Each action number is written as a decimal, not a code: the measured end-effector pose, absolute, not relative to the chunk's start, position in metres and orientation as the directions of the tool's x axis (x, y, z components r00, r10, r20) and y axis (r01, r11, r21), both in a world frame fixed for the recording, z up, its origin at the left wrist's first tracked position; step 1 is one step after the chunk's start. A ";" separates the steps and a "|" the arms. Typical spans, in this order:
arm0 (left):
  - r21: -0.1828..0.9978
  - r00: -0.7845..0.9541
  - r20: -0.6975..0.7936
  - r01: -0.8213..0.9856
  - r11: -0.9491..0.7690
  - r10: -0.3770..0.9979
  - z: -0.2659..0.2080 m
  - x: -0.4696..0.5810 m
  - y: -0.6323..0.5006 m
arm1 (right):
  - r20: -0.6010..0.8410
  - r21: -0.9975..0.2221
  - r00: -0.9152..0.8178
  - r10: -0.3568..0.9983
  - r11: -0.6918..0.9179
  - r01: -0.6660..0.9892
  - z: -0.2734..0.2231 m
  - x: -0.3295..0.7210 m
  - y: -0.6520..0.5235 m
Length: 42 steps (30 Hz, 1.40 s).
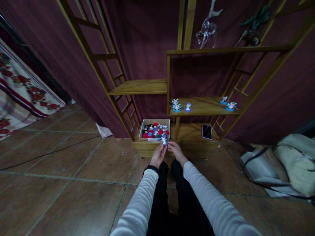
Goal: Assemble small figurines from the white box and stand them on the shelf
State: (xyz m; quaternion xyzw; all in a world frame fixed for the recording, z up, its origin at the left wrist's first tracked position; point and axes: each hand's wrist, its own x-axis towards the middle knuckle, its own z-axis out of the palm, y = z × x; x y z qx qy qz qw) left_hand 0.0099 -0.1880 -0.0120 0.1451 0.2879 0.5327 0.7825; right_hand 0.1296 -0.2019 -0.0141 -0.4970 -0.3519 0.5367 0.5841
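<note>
Between my two hands is a small purple-and-white figurine (164, 140), held upright in front of the box. My left hand (158, 155) pinches its base from the left, and the fingers of my right hand (176, 151) close on its base from the right. Just behind it, a white cardboard box (141, 133) holds many small figurines with red, purple and black bases. On the shelf above stands a similar purple figurine (187, 107), beside blue-based figurines (176, 107) at the left end. More blue-based figurines (231, 106) stand at that shelf's right end.
The wooden display rack (137, 87) rises before me against a dark red curtain. A phone (207, 131) lies on its lowest board. Higher up stand a clear deer ornament (208, 31) and a green ornament (256, 24). A pale bag (296, 160) is at right; a black cable (51, 154) crosses the floor.
</note>
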 end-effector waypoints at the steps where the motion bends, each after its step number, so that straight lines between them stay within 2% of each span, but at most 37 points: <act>1: 0.539 0.265 -0.287 -0.749 0.384 0.921 -0.012 0.010 -0.188 | -0.126 -0.957 0.176 0.976 -0.073 -0.281 -0.015 0.130 -0.201; 9: 0.586 0.217 -0.297 -0.728 0.357 0.930 -0.016 0.012 -0.187 | -0.159 -0.939 0.199 0.967 -0.087 -0.332 -0.010 0.131 -0.204; 15: 0.605 0.239 -0.269 -0.712 0.356 0.933 -0.016 0.010 -0.188 | -0.125 -0.934 0.144 0.982 -0.067 -0.352 -0.006 0.129 -0.207; 29: 0.636 0.243 -0.239 -0.692 0.341 0.940 -0.019 0.007 -0.189 | -0.058 -0.967 0.136 0.989 -0.021 -0.255 0.004 0.129 -0.210; 42: 0.671 0.238 -0.217 -0.668 0.322 0.947 -0.017 0.006 -0.189 | -0.051 -0.955 0.074 0.996 -0.027 -0.296 -0.005 0.133 -0.207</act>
